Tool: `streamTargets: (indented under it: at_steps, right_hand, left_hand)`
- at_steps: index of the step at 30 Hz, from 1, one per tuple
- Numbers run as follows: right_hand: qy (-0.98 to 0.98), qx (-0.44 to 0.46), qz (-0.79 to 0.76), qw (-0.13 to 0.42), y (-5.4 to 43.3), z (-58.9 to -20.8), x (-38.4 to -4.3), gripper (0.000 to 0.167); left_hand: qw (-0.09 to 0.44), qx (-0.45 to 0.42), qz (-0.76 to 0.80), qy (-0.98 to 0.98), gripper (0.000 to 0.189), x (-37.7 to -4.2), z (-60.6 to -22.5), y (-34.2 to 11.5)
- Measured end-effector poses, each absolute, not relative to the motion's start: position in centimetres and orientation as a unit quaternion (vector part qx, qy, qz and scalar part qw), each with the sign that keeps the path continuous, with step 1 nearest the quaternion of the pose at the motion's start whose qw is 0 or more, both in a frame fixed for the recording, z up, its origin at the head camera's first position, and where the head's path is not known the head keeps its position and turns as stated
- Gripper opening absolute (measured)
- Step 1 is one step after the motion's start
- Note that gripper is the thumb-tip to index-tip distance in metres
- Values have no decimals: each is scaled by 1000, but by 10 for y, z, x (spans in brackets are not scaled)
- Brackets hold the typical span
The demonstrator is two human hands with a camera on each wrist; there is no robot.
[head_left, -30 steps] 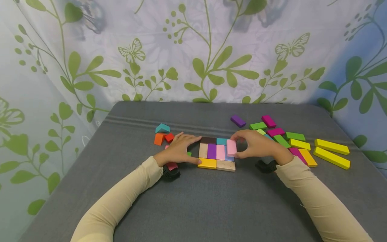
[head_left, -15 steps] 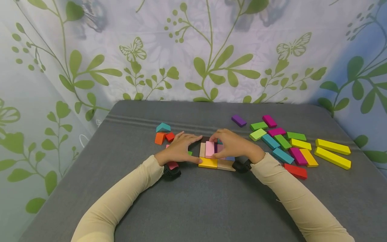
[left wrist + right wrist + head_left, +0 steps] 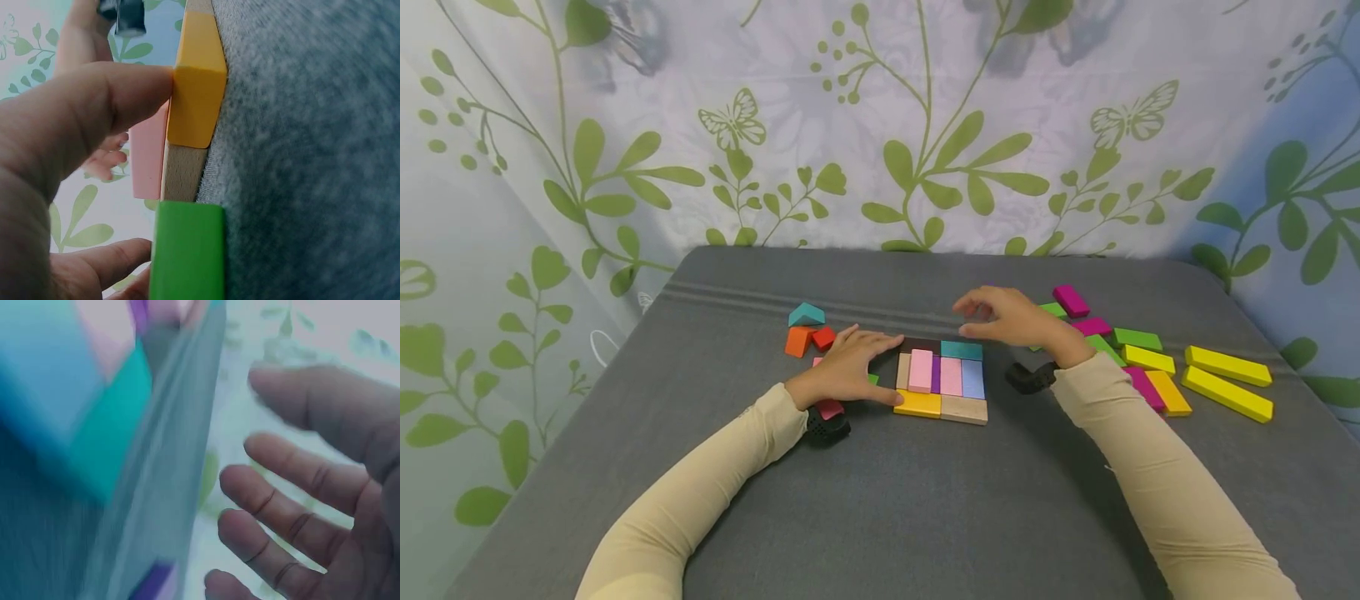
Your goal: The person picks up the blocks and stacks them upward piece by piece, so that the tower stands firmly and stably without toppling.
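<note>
Wooden blocks lie side by side as a flat rectangle in the middle of the table. Its edges include a yellow block [image 3: 919, 404], a plain wood block [image 3: 964, 409], a teal block [image 3: 961, 350] and a dark brown block [image 3: 921, 343]. A pink block [image 3: 920, 371] lies on top, over the left part. My left hand [image 3: 842, 367] spans the left side, thumb tip touching the yellow block, fingertips right at the brown one. My right hand [image 3: 1018, 318] is raised beyond the rectangle's right back corner, fingers apart and loosely bent, holding nothing.
Orange [image 3: 798, 341], red [image 3: 823, 337] and turquoise [image 3: 807, 314] blocks lie behind my left hand. A green block [image 3: 189, 250] sits under that hand. Several coloured blocks lie at the right, including two long yellow bars [image 3: 1228, 365]. A purple block [image 3: 156, 582] is hidden in the head view.
My right hand carried the pink block leftward, let it go on top of the rectangle, then moved back and to the right. My left hand has stayed in place.
</note>
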State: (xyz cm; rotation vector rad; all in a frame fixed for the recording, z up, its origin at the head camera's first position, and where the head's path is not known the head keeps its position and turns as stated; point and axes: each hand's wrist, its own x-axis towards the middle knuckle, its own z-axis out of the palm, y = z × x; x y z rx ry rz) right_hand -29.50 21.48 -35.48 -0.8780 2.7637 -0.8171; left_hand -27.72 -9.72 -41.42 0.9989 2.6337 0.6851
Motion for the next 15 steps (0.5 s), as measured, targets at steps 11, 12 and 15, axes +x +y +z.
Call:
streamTargets:
  at_steps: [11, 12, 15]
  right_hand:
    - [957, -195, -210, 52, 270, -372, -341, 54]
    - [959, -189, -206, 54, 271, -373, -343, 58]
    - [963, -173, -196, 64, 268, -375, -350, 67]
  left_hand:
    - [115, 346, 240, 900, 100, -275, -414, -98]
    - [114, 346, 241, 900, 100, -275, -414, -98]
    - [113, 346, 241, 900, 99, -275, -415, -98]
